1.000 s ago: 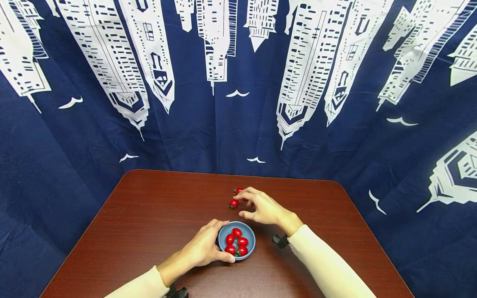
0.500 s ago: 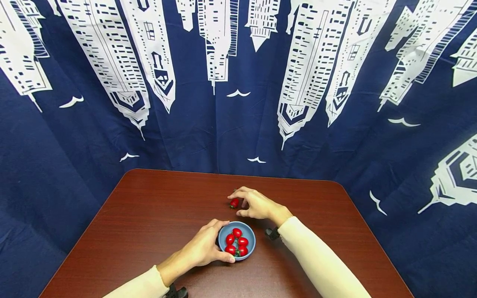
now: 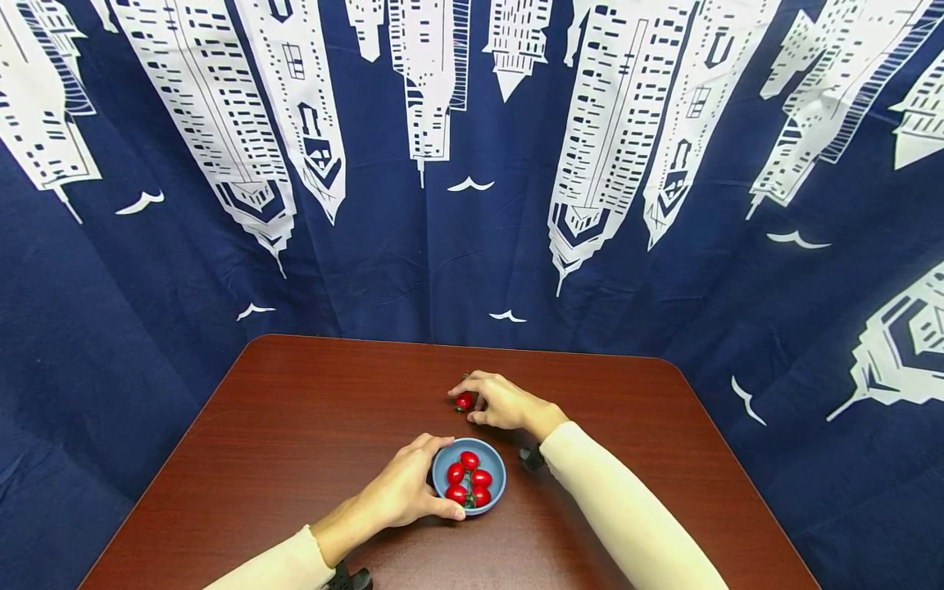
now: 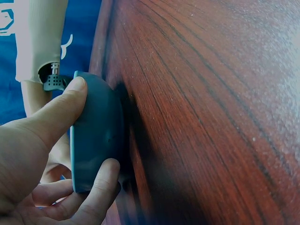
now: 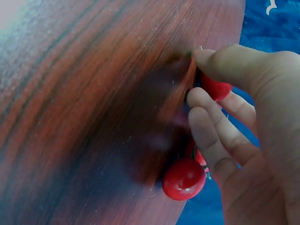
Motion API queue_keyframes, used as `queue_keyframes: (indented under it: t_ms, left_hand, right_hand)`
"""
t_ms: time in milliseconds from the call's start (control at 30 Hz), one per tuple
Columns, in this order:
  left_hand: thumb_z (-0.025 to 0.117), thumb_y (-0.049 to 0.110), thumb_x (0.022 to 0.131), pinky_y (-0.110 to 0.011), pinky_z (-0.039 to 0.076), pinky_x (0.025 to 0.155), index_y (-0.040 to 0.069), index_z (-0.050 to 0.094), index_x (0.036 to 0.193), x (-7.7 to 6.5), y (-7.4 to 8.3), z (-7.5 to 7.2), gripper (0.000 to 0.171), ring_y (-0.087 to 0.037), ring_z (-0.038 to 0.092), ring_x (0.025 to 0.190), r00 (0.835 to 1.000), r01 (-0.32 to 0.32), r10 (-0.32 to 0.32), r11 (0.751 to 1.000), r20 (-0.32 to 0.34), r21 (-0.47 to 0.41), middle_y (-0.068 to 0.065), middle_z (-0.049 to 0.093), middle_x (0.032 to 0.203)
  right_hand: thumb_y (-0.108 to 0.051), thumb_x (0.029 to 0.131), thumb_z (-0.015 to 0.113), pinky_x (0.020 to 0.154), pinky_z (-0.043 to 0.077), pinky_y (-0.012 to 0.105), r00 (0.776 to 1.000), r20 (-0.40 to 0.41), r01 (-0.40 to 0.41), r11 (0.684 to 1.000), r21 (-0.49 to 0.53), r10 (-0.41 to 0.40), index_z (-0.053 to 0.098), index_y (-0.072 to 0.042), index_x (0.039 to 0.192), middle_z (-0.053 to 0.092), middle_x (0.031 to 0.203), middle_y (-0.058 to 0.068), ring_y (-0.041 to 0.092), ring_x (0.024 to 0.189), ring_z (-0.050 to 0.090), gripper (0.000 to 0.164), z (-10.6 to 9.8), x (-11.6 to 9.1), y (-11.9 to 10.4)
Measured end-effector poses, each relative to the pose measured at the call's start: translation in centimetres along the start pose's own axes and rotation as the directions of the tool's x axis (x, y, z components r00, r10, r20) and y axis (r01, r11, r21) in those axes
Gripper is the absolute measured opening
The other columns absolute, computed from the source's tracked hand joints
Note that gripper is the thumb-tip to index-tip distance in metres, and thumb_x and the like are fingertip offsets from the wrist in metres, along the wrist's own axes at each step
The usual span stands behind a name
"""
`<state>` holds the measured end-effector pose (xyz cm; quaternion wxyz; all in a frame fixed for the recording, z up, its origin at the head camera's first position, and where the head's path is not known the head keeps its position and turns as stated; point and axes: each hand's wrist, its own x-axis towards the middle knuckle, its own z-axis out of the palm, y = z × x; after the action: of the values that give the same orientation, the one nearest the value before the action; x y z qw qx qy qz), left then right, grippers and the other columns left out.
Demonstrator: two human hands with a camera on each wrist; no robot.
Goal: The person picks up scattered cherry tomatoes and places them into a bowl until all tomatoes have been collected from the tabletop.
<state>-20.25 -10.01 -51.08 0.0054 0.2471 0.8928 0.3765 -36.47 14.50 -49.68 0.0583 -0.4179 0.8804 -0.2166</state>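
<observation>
My left hand [image 3: 404,487] holds a small blue bowl [image 3: 499,492], its thumb on the near rim and its fingers round the far side. Several red cherry tomatoes [image 3: 481,478] lie in the bowl. Beyond it my right hand [image 3: 503,401] reaches down to the table, thumb and fingers curled round another cherry tomato [image 3: 463,401]. In the right wrist view that cherry tomato [image 5: 216,88] shows between the thumb and fingers. A second loose tomato [image 5: 183,179] lies below the fingers, with one more partly hidden behind it; the right hand covers these in the head view.
The reddish-brown wooden table [image 3: 332,401] has rounded far corners. A dark blue curtain [image 3: 472,246] printed with white buildings and birds hangs behind it. A dark wrist device [image 3: 531,457] sits under the right wrist.
My right hand has moved left and its fingers have come round the near loose tomato, covering the farther ones. The left hand and the bowl have stayed in place.
</observation>
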Motion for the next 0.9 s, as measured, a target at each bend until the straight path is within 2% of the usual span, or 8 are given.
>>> queue_keyframes:
  t_ms: [167, 367, 667, 900]
  left_hand:
    - [0.114, 0.036, 0.073, -0.058, 0.06, 0.116, -0.007, 0.063, 0.157, 0.0, 0.1, 0.0, 0.107, -0.038, 0.07, 0.129, 1.0, 0.006, -0.006, 1.0, -0.001, -0.009, -0.017, 0.073, 0.142]
    - [0.114, 0.036, 0.073, -0.057, 0.06, 0.117, -0.007, 0.063, 0.158, 0.1, 0.1, 0.1, 0.108, -0.039, 0.071, 0.13, 1.0, 0.007, -0.007, 1.0, 0.0, -0.014, -0.017, 0.073, 0.144]
    - [0.114, 0.036, 0.073, -0.057, 0.06, 0.116, -0.006, 0.063, 0.158, 0.0, 0.1, 0.0, 0.108, -0.036, 0.07, 0.13, 1.0, 0.02, -0.019, 1.0, 0.011, -0.016, -0.017, 0.073, 0.141]
    - [0.114, 0.037, 0.073, -0.059, 0.058, 0.117, -0.005, 0.063, 0.159, 0.0, 0.1, -0.1, 0.108, -0.036, 0.069, 0.133, 0.999, 0.032, -0.032, 0.999, 0.015, -0.02, -0.016, 0.072, 0.144]
  right_hand:
    - [0.002, 0.101, 0.084, 0.087, 0.068, 0.025, 1.0, -0.029, 0.006, 1.0, 0.006, -0.006, 0.08, -0.008, 0.145, 0.076, 0.13, 0.016, 0.008, 0.089, 0.078, 0.045, 0.2, 0.3, 0.4]
    - [0.002, 0.101, 0.084, 0.088, 0.071, 0.032, 0.998, -0.063, 0.011, 1.0, -0.006, -0.011, 0.084, -0.005, 0.132, 0.082, 0.118, 0.012, 0.013, 0.092, 0.078, 0.031, 0.6, 0.1, 0.9]
    - [0.002, 0.1, 0.086, 0.086, 0.07, 0.027, 0.994, -0.1, 0.043, 0.999, 0.01, -0.042, 0.084, -0.005, 0.126, 0.082, 0.112, 0.011, 0.01, 0.088, 0.077, 0.027, 0.7, 0.1, 1.1]
    - [0.0, 0.101, 0.086, 0.088, 0.07, 0.026, 0.993, -0.115, 0.029, 1.0, 0.011, -0.028, 0.083, -0.006, 0.128, 0.08, 0.116, 0.012, 0.014, 0.094, 0.081, 0.028, 0.7, -0.3, 0.9]
